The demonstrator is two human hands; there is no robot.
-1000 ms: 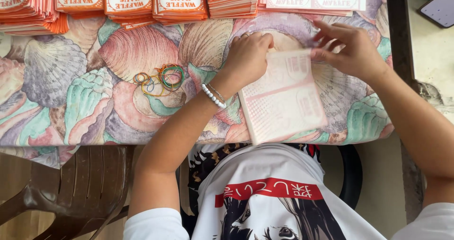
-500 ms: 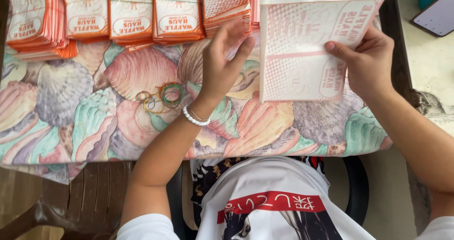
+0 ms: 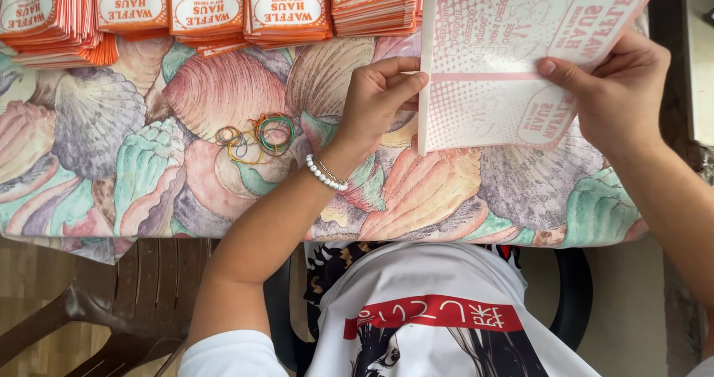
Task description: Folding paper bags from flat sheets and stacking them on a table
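Along the counter's [image 3: 186, 191] far edge sit stacks of orange-and-white paper bags [image 3: 208, 9]. Loose rubber bands [image 3: 256, 135] lie mid-counter. The left hand [image 3: 375, 98] pinches the left edge of a flat white-and-pink paper bag [image 3: 498, 65], lifted over the far right corner; the right hand [image 3: 617, 94] clamps its right side, thumb on top. Uneven pulling might crease it.

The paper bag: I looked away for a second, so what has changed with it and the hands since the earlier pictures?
The paper bag, flat on the tablecloth a second ago under both hands, has been lifted and carried toward the far right corner. The right hand grips its right edge; the left hand now holds its left edge. The rubber bands and the stacks of bags lie as before.
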